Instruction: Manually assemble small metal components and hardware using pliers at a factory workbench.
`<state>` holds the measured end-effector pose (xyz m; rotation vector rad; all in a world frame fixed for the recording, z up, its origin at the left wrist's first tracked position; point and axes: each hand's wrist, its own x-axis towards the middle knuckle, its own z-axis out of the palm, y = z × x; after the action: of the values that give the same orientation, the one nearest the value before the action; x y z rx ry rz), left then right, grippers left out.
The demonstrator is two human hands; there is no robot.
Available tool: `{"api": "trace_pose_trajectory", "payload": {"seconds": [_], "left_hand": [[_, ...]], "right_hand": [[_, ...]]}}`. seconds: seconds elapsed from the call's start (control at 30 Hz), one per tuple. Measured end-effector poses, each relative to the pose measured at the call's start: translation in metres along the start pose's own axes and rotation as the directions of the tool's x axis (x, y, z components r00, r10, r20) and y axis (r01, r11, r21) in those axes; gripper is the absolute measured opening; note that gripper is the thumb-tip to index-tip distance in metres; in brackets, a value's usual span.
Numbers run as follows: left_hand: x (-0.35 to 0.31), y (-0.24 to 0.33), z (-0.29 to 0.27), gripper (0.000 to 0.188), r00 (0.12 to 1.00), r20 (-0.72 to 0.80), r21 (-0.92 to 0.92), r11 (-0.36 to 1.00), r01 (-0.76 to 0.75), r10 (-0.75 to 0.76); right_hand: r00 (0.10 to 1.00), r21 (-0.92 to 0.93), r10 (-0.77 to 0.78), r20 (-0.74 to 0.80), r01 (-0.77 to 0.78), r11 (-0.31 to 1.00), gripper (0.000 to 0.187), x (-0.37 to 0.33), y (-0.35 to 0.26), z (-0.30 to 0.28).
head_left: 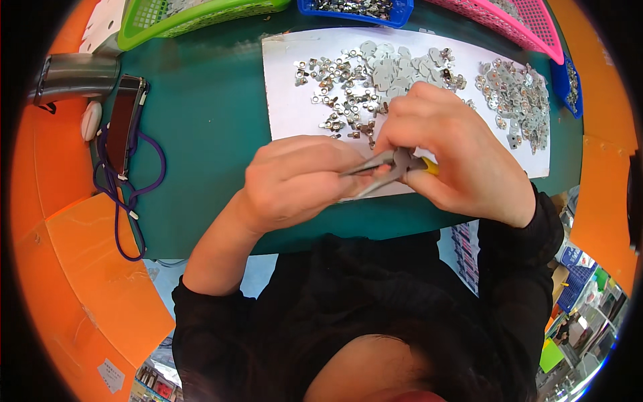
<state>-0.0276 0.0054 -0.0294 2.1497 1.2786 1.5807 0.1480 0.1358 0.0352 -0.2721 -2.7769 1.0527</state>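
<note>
Above the front part of the table, my two hands meet at a pair of pliers (400, 165) with a yellow grip. My right hand (452, 144) is closed around the grip end, its fingers curled. The two grey metal prongs spread leftward to the fingers of my left hand (301, 175). Those fingers are pressed together beside the prongs; what they pinch, if anything, is hidden. Just beyond my hands, small shiny metal fittings (335, 80) and flat grey metal plates (392, 70) lie on a white board (284, 87). Another heap of metal parts (516, 100) covers the board's right side.
Along the far edge stand a green basket (201, 25), a blue tray of small parts (355, 20) and a pink basket (529, 40). Another blue tray (573, 87) sits at right. At left lie a phone (124, 127) with a purple cord (162, 167) and a metal cylinder (77, 75).
</note>
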Motion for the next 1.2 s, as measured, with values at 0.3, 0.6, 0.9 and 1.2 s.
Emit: {"api": "trace_pose_trajectory", "payload": {"seconds": [0.3,0.6,0.9,1.2], "left_hand": [[-0.007,0.004,-0.003,0.018,0.953,-0.211,-0.153,0.971,0.187,-0.217],[-0.018,-0.010,0.000,0.019,0.917,-0.390,-0.181,0.983,0.017,-0.087],[-0.017,0.001,0.011,0.017,0.879,-0.343,-0.560,0.823,0.092,-0.332],[-0.020,-0.002,0.011,0.016,0.905,-0.320,-0.456,0.883,0.112,-0.280]], "right_hand": [[0.898,-0.042,-0.042,-0.438,0.027,0.999,0.030,-0.006,-0.007,0.039],[0.924,-0.050,-0.050,-0.378,0.034,0.998,0.042,-0.008,-0.010,0.032],[0.806,-0.731,-0.379,-0.454,-0.093,0.677,0.024,0.000,0.013,0.027],[0.874,-0.730,-0.286,-0.393,-0.108,0.675,0.024,-0.004,0.004,0.022]]}}
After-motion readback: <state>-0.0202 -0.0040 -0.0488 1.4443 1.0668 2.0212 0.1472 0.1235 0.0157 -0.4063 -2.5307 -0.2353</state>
